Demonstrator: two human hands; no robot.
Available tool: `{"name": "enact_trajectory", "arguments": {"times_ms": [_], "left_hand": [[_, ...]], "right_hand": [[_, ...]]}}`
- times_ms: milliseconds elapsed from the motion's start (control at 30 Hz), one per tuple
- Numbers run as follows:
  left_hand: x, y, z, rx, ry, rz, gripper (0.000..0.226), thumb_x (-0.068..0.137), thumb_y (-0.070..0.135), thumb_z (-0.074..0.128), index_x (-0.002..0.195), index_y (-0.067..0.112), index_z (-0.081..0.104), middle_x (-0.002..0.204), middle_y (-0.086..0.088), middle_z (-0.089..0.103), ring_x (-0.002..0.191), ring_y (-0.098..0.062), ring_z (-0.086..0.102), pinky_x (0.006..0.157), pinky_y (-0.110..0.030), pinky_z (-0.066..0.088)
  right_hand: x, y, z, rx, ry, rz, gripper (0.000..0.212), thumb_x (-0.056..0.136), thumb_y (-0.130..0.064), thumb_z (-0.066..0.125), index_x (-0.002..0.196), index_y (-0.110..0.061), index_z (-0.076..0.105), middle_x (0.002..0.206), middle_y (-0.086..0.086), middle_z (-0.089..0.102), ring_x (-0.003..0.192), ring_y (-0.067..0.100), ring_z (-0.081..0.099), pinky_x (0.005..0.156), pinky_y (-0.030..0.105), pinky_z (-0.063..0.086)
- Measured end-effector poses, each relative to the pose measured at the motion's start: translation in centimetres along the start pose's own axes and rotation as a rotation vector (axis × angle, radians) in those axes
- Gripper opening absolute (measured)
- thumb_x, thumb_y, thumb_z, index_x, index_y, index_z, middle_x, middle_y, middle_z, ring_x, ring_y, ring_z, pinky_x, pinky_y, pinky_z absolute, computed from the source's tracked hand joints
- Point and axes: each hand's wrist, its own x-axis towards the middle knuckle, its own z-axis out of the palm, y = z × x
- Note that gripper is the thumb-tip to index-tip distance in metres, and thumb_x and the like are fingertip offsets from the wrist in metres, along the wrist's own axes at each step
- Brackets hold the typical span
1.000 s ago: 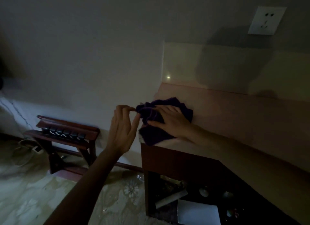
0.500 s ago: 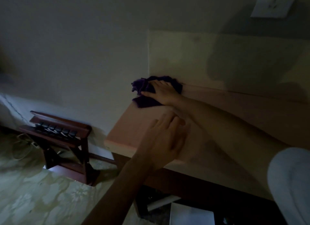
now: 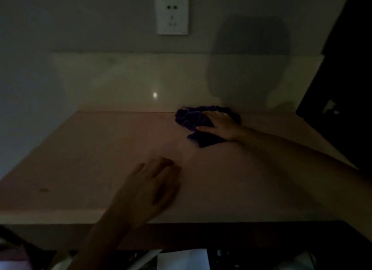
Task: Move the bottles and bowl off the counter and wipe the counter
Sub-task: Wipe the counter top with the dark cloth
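Wiping looks to be the step in hand, and the clearing part reads as done: no bottles or bowl stand anywhere on the visible pale pinkish-tan flat counter top [image 3: 90, 159]. Where they went the view does not show; the dim shelf space below the front edge, at 6 o'clock, holds shapes too dark to name.

At about 1 o'clock from the counter's middle, right against the cream glossy backsplash panel [image 3: 120, 82], lies the crumpled dark purple cloth [image 3: 190, 120]. The right hand [image 3: 220, 126] presses down on it with fingers spread flat rather than clenched, thumb along the cloth's near side; a loose corner trails out toward 5 o'clock under the wrist.

The left hand [image 3: 149, 189] rests at 6 o'clock near the front edge, fingers loosely extended on the surface and gripping nothing, seemingly bracing.

Judging from the cloth's place in the far back strip, much of the counter toward 9 o'clock and the near edge may remain to be wiped, though the low light hides any dirt or damp streaks. A small dark spot sits at 8 o'clock.
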Motion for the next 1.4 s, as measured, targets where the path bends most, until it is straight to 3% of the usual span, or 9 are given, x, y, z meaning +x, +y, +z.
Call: {"name": "enact_trajectory", "arguments": {"times_ms": [133,267,400,667,767,900,1067,1233,1400], "left_hand": [[0.1,0.0,0.1,0.039,-0.008,-0.015,0.04,0.097,0.05,0.034,0.131,0.038,0.053,0.135,0.013,0.051,0.119,-0.011,0.057,0.09,-0.034,0.044],[-0.1,0.4,-0.1,0.071,-0.01,-0.016,0.045,0.098,0.05,0.028,0.132,0.034,0.055,0.133,0.01,0.053,0.118,-0.012,0.057,0.087,-0.032,0.042],[-0.4,0.2,0.0,0.121,-0.038,0.04,0.049,0.097,0.05,0.032,0.134,0.028,0.055,0.135,0.004,0.053,0.118,-0.02,0.057,0.085,-0.035,0.04],[-1.1,0.4,-0.9,0.081,-0.066,0.002,0.052,0.096,0.057,0.031,0.14,0.035,0.046,0.141,0.013,0.047,0.125,-0.009,0.053,0.09,-0.028,0.04],[-2.2,-0.5,-1.6,0.13,-0.107,0.025,0.055,0.095,0.061,0.031,0.143,0.036,0.043,0.144,0.013,0.044,0.128,-0.008,0.05,0.092,-0.026,0.037],[-4.0,-3.1,-3.2,0.18,-0.135,0.006,0.056,0.096,0.059,0.029,0.145,0.034,0.042,0.145,0.008,0.045,0.124,-0.014,0.053,0.087,-0.032,0.041],[-4.5,-4.7,-3.2,0.182,-0.144,-0.033,0.057,0.097,0.057,0.029,0.15,0.037,0.031,0.151,0.007,0.039,0.132,-0.014,0.047,0.092,-0.035,0.042],[-4.5,-4.7,-2.8,0.21,-0.11,-0.044,0.054,0.098,0.048,0.034,0.147,0.029,0.041,0.148,0.001,0.045,0.13,-0.02,0.05,0.092,-0.036,0.042],[-4.4,-4.9,-2.5,0.232,-0.095,-0.064,0.055,0.095,0.05,0.039,0.145,0.028,0.044,0.143,-0.003,0.049,0.122,-0.023,0.051,0.094,-0.037,0.04]], "right_hand": [[-6.0,8.4,-3.2,0.003,0.044,0.158,0.082,0.08,-0.075,0.044,0.146,-0.027,0.034,0.151,0.001,0.039,0.137,0.026,0.037,0.11,0.038,0.028],[-10.5,12.8,-5.2,0.022,0.127,0.314,0.09,0.073,-0.086,0.037,0.143,-0.029,0.039,0.147,0.002,0.045,0.134,0.027,0.042,0.109,0.04,0.033],[-13.6,14.5,-5.4,-0.035,0.132,0.418,0.078,0.081,-0.077,0.041,0.143,-0.029,0.037,0.149,0.003,0.043,0.135,0.027,0.04,0.107,0.04,0.029],[-18.1,14.0,-4.3,-0.084,0.149,0.476,0.078,0.086,-0.075,0.033,0.147,-0.027,0.029,0.157,0.003,0.028,0.143,0.027,0.026,0.114,0.039,0.019],[-18.0,12.9,-3.6,-0.08,0.14,0.422,0.096,0.071,-0.09,0.016,0.145,-0.03,0.032,0.154,0.003,0.032,0.141,0.027,0.03,0.114,0.042,0.025],[-15.7,9.0,-2.7,-0.049,0.083,0.324,0.093,0.072,-0.082,0.016,0.148,-0.029,0.024,0.157,0.002,0.027,0.144,0.027,0.024,0.116,0.042,0.019],[-9.8,1.4,-0.2,-0.063,0.013,0.096,0.101,0.068,-0.085,0.006,0.151,-0.029,0.018,0.159,-0.002,0.022,0.146,0.022,0.02,0.118,0.041,0.013],[-2.5,-8.3,2.3,-0.054,-0.037,-0.194,0.073,0.092,-0.066,0.028,0.151,-0.023,0.022,0.158,-0.002,0.023,0.146,0.019,0.017,0.117,0.038,0.008],[5.9,-18.3,5.2,-0.032,-0.111,-0.445,0.071,0.093,-0.064,0.029,0.151,-0.023,0.02,0.159,-0.003,0.021,0.147,0.022,0.016,0.118,0.039,0.008]]}}
